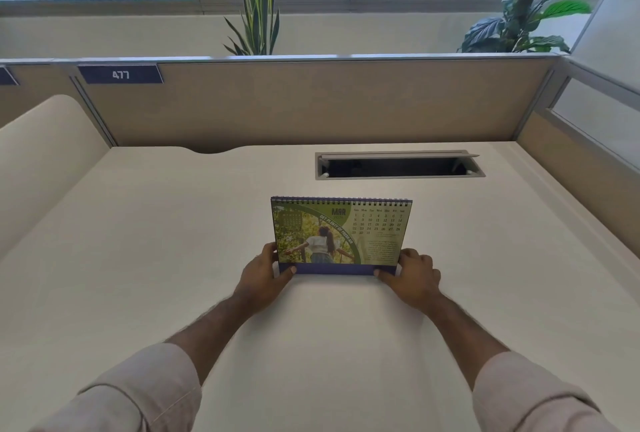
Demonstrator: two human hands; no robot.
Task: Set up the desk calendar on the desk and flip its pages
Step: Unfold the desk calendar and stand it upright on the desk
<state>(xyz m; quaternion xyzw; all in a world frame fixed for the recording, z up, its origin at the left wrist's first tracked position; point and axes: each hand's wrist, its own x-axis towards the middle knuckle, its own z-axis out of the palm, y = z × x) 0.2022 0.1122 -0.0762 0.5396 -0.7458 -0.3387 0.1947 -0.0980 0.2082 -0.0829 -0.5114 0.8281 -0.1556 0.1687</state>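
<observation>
Item inspected: desk calendar [341,234], spiral-bound along its top edge, standing upright on the desk [138,241] near the middle, front page showing MAR with a green photo panel and date grid. A purple base strip runs along the bottom front edge.

Handling assessment: judged light, being card and paper. The stand looks stiff enough to hold its own shape, but thin pages will bend or crease if pinched mid-sheet. The wire binding is the weak point; pages may snag there if pulled sideways. The smooth desk surface probably lets the base slide under a push.

Hold: the left hand [266,270] grips the lower left corner, thumb laid on the purple strip, fingers curled behind the edge. The right hand [414,274] grips the lower right corner likewise. Both are closed on the base, not on the pages. This is the sound place to steady it.

For flipping, one hand should stay on the base while the other lifts a page by its free bottom edge.

Surroundings: an open cable hatch [398,166] lies behind the calendar, well apart. A partition [311,102] bounds the desk.
</observation>
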